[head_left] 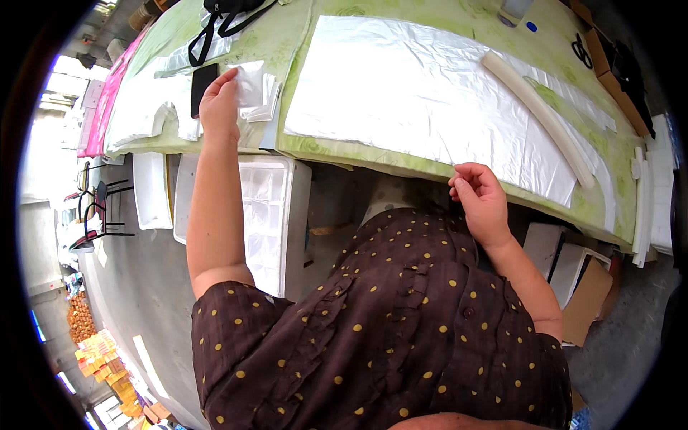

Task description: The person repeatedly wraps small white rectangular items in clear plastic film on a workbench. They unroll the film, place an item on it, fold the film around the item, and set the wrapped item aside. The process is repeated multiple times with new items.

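Your left hand [218,107] is pinched shut on a small clear plastic bag [251,84] atop the bag stack [261,107]. It looks thin, limp and slippery, so grip a corner. Right hand [479,197] rests half-curled at the table edge [401,168], holding nothing.

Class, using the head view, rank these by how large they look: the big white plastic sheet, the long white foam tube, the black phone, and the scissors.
1. Big white plastic sheet
2. Long white foam tube
3. Black phone, by the left hand
4. Scissors

The scissors lie farther away at the curved rim, so third versus fourth is unsure.
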`<state>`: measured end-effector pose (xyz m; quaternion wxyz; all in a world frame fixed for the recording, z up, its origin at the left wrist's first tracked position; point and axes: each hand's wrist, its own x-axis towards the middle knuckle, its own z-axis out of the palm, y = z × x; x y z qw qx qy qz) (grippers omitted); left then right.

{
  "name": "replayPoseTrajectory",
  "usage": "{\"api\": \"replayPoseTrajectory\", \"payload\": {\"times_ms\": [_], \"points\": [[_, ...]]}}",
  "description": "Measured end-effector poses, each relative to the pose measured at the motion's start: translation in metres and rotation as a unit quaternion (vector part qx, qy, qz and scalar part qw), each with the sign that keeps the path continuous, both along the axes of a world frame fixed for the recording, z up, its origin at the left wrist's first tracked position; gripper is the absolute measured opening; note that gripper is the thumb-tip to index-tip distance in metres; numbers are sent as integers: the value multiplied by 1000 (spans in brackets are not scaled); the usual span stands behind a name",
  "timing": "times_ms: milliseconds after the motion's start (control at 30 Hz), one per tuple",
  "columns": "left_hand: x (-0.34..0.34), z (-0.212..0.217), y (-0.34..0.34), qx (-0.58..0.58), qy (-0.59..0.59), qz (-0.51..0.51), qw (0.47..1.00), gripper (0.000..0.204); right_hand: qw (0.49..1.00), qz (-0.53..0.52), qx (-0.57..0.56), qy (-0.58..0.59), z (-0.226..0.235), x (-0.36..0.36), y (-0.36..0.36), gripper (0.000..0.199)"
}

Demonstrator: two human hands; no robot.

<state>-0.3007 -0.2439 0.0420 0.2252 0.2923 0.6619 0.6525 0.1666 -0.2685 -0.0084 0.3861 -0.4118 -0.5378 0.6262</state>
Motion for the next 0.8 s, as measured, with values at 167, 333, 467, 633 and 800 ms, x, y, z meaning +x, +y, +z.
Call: {"api": "replayPoseTrajectory", "payload": {"times_ms": [167, 333, 467, 633, 800], "points": [[-26, -34, 17, -168, 114, 8, 979, 34, 1000, 18, 1, 0, -4, 2, 0, 19], [11, -14, 19, -269, 311, -31, 911, 76, 1000, 21, -4, 0, -5, 7, 0, 19], [-5, -28, 17, -319, 350, -54, 879, 102, 999, 32, -11, 9, -8, 9, -1, 18], [9, -28, 10, -331, 394, -39, 857, 107, 999, 41, -6, 22, -10, 14, -1, 18], [-1, -42, 23, -314, 461, -60, 828, 109, 999, 27, 23, 25, -9, 24, 2, 17]]}}
